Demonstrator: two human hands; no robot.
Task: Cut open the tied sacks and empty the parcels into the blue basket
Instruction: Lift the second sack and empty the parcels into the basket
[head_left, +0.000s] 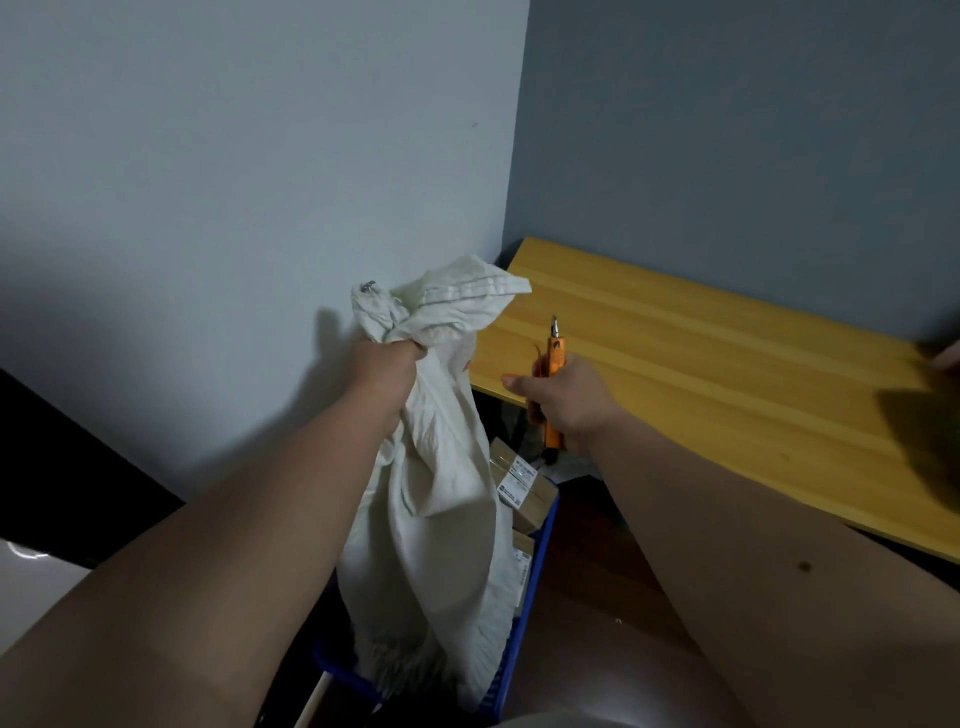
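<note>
The white sack hangs upright over the blue basket, its long axis running nearly straight up and down, and its lower part sits inside the basket. Your left hand grips the gathered neck of the sack, fingers curled tight around the cloth, and the loose top with the knot stands above your fist. Your right hand holds the orange cutter, its blade pointing up and away from you; the fingers are wrapped around the handle.

The neck of the sack lies to the left of the cutter and a little higher than the right hand, with a clear gap between them. The right hand is the one that must travel, I think, because the left is busy keeping the sack up. The blade should come across to the left, toward the tied part above your fist, and this brings it near your left fingers, so take care.

Some brown parcels with white labels already lie in the basket just beside the sack. The yellow wooden tabletop stands to the right, behind your right hand.
</note>
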